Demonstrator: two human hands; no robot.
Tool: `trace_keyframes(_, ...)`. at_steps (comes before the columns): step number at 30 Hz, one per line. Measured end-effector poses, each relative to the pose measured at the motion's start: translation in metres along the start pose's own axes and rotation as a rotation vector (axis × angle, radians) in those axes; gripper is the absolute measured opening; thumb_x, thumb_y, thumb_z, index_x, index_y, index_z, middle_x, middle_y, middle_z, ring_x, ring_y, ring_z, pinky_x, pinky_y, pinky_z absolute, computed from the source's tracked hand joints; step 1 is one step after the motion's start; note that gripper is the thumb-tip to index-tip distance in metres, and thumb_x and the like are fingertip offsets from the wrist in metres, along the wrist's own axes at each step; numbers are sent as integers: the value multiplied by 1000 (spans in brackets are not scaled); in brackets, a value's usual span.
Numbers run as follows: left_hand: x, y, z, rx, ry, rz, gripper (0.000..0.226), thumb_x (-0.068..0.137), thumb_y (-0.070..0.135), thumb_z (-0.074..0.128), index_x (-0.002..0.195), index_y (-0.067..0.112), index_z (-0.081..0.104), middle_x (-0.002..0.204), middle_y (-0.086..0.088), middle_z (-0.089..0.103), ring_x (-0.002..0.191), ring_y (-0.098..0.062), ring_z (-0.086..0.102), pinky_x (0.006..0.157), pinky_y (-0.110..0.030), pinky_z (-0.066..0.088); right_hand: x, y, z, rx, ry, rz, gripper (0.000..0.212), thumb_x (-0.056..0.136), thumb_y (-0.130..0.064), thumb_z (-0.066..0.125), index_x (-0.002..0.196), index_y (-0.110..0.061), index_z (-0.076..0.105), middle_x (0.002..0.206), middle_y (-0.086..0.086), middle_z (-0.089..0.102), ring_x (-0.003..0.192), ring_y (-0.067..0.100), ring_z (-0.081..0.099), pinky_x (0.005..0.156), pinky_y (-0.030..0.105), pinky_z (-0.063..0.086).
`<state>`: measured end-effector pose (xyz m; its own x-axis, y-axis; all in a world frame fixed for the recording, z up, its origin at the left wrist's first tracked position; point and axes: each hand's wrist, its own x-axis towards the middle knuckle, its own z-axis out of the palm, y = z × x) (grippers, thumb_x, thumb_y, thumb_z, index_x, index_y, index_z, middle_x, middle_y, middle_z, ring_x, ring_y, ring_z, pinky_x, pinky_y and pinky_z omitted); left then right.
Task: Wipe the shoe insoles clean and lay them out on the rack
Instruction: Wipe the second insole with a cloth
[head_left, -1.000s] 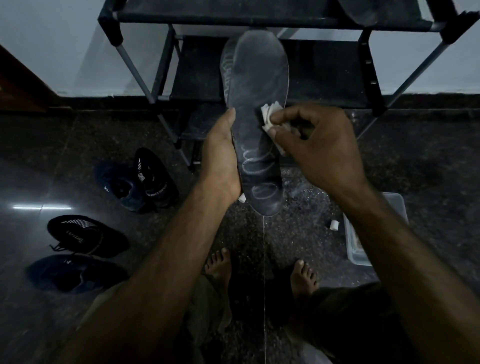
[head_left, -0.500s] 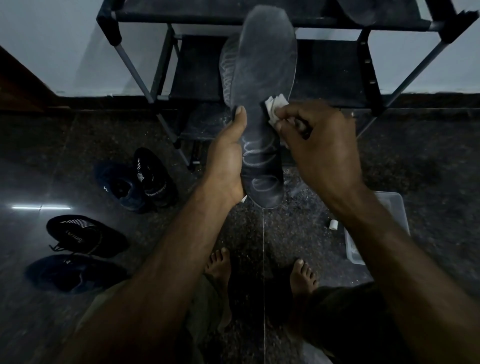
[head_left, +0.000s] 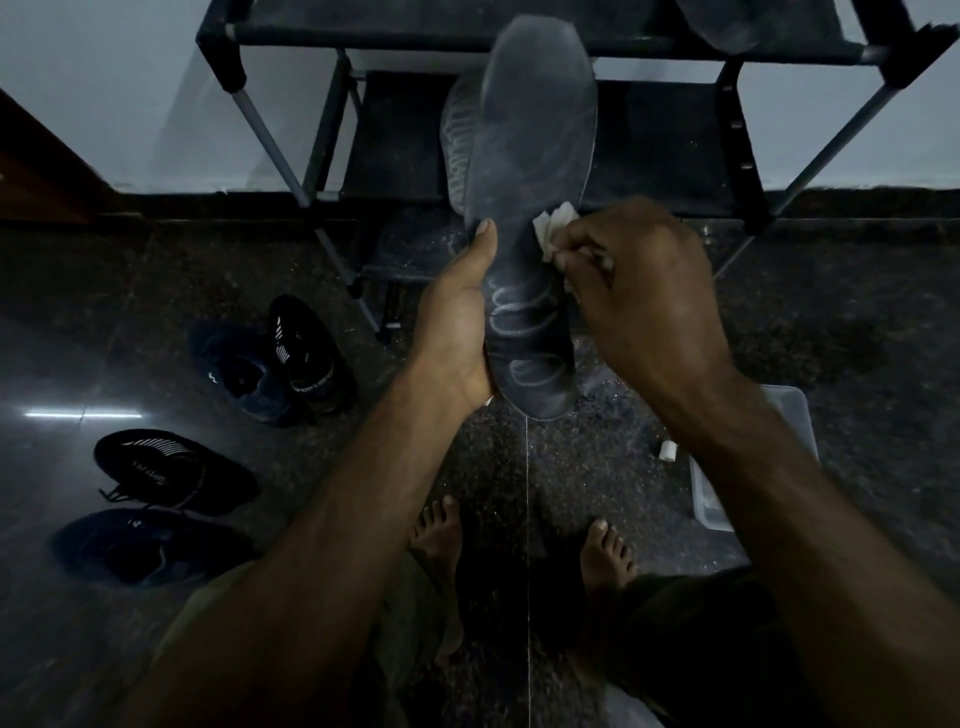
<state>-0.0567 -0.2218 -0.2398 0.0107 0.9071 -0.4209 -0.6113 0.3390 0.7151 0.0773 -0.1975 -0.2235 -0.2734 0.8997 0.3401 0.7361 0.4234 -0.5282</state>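
Observation:
A dark grey insole (head_left: 530, 150) stands upright in front of me, with pale looped marks near its heel. My left hand (head_left: 457, 322) grips its lower left edge, thumb lying along the face. Behind it a second insole (head_left: 456, 140) with a pale ribbed pattern peeks out on the left. My right hand (head_left: 644, 291) pinches a crumpled white wipe (head_left: 553, 226) against the insole's right edge at mid-length. The black shoe rack (head_left: 363, 34) stands just beyond. Another insole (head_left: 727, 26) lies on its top shelf at the right.
Two pairs of dark shoes sit on the shiny floor at left, one pair (head_left: 275, 358) near the rack and one pair (head_left: 156, 499) closer to me. A clear plastic tub (head_left: 800, 415) and a small white object (head_left: 667, 451) lie at right. My bare feet (head_left: 441, 530) are below.
The insole has risen and moved farther toward the rack. My right hand with the wipe has followed it up, staying on the insole's right edge.

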Motion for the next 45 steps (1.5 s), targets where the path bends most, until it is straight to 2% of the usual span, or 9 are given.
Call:
trace_keyframes(6,1,7,-6,-81,-8,-31,51,103,42,37,121,0,60,109,-16,68,98,-28,66,90,-39,56,1,-4,-11,92,-369,-41,9,86,-19,71,94,-19,75,88,-13,55,71,-3,50,67,13,37)
trace_keyframes(11,0,6,-3,-78,-28,-21,49,103,41,37,119,1,61,111,-14,68,99,-26,67,88,-39,56,-1,-4,-5,118,-133,6,8,86,-19,71,92,-17,75,84,-9,57,69,-6,48,64,3,33)
trace_keyframes(18,-1,8,-3,-89,-31,-24,56,104,42,34,130,-4,54,116,-19,63,101,-28,65,94,-38,53,-1,-9,-8,103,-281,-34,7,85,-19,72,90,-17,75,83,-13,53,69,-6,48,65,11,36)
trace_keyframes(26,-3,5,1,-65,-47,-4,48,103,42,36,109,4,65,100,-13,70,91,-26,68,89,-40,54,-2,-7,-4,89,-71,67,9,87,-21,69,93,-17,75,90,-3,61,76,4,54,64,6,33)
trace_keyframes(32,-3,7,-2,-107,-89,-6,54,104,46,30,106,4,64,94,-13,73,86,-24,72,78,-34,59,-5,-17,-3,160,-185,-36,8,85,-18,71,91,-16,76,89,2,65,82,15,60,70,34,52)
trace_keyframes(36,-1,5,0,-93,-100,-22,60,102,52,32,120,1,58,102,-12,67,92,-24,66,89,-36,53,-4,-12,-1,98,-21,23,11,87,-19,69,93,-12,75,88,3,59,82,15,55,68,15,38)
trace_keyframes(39,0,5,-2,-86,-79,-23,61,100,54,34,120,2,59,104,-14,66,92,-26,66,88,-37,52,-6,-15,0,124,-66,33,10,87,-16,69,94,-11,75,89,2,56,80,11,52,66,10,37)
trace_keyframes(42,0,4,-2,-114,-24,0,55,101,50,37,117,4,64,109,-17,69,96,-28,69,88,-41,55,-7,-21,0,161,-212,-67,11,86,-17,71,94,-13,76,89,2,57,81,14,54,69,27,47)
trace_keyframes(45,-2,6,-1,-115,-34,-20,54,101,52,36,111,7,65,100,-16,72,87,-27,71,80,-40,58,-6,-18,1,138,-178,-78,11,86,-18,70,93,-12,76,88,3,59,81,16,55,69,34,49)
